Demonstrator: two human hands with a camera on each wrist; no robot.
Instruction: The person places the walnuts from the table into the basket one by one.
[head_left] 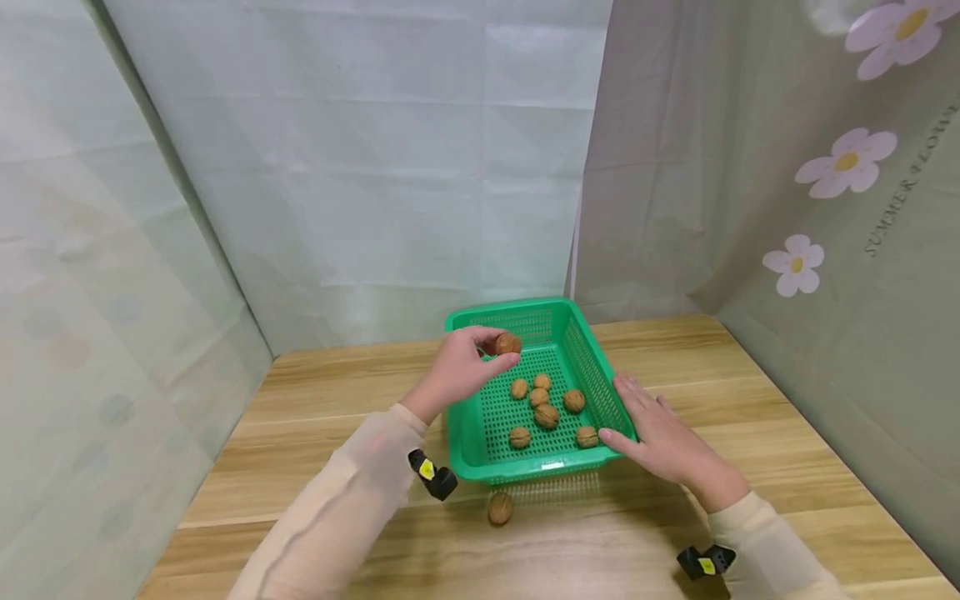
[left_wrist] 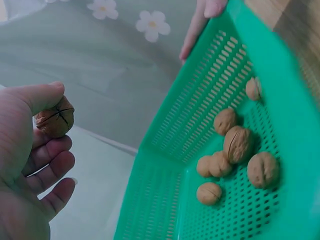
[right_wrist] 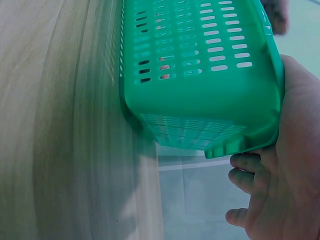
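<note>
The left hand pinches a brown walnut above the green perforated plastic basket on the wooden worktop; the right hand, fingers seemingly straight, rests against its side.

Wooden table with a basket and one loose walnut.
The green basket sits mid-table, nearer the far edge and right of centre. The walnut lies on the wood just beside the basket's near side.
</note>
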